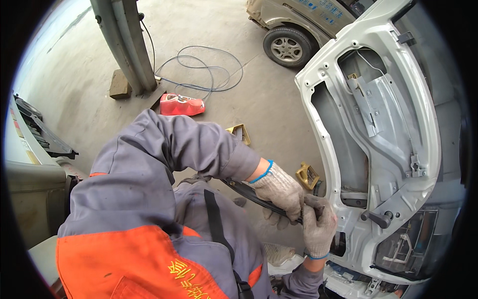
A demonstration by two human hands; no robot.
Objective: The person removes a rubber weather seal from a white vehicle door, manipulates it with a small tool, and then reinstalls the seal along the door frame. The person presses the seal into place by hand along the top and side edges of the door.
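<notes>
My left hand, in a pale knitted work glove with a blue cuff edge, is closed around a long, thin black strip. The strip runs slantwise from beneath my left sleeve toward my other hand. My right hand, gloved the same way, is bent in at the end of the strip, its fingers pinched there against my left fingertips. The gloves hide the strip's end. Just right of my hands stands a white vehicle door, its inner metal frame and openings bare.
A dark crank handle juts from the door. On the floor lie two yellow-framed pieces, a red-and-clear tail light and a coiled blue hose. A metal post rises beside a wooden block. Farther back is a car wheel.
</notes>
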